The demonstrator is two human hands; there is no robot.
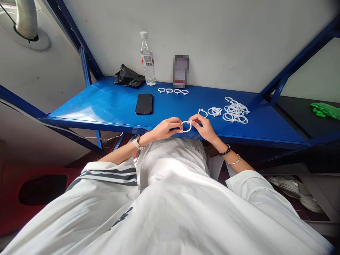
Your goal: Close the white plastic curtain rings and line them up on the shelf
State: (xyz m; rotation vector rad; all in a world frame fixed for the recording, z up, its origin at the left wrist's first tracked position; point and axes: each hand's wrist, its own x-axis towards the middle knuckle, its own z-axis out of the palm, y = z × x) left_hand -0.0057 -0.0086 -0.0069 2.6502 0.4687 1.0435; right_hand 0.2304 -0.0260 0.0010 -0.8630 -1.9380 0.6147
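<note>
Workbench of blue-painted metal (106, 106), seen from above, its contents read from left to right. A crumpled black plastic bag (129, 76) lies at the back, probably set aside there to free the front edge. A flat black rectangular phone (144, 103) rests face unlit nearer the front. Behind it, a clear plastic bottle with a white cap (148, 72) stands upright, likewise out of the hands' way. A row of small white plastic rings (177, 93) is evenly spaced, presumably to keep them apart from the heap. The left hand (170, 128) pinches the near-left side of a white plastic ring (187, 131) held at the front edge; behind, a pixelated upright device (181, 71) leans against the wall, perhaps for viewing. The right hand (203, 127) pinches the ring's right rim between thumb and fingers, likely to steady it from both sides. Beyond lie a loose open white ring (207, 113), a small white cluster (216, 112) and a tangled white pile (235, 109), within right-hand reach.

Counts: one bag, one phone, one bottle; four rings in the row; one device; one ring held; one loose; cluster and pile overlap too much to count.
</note>
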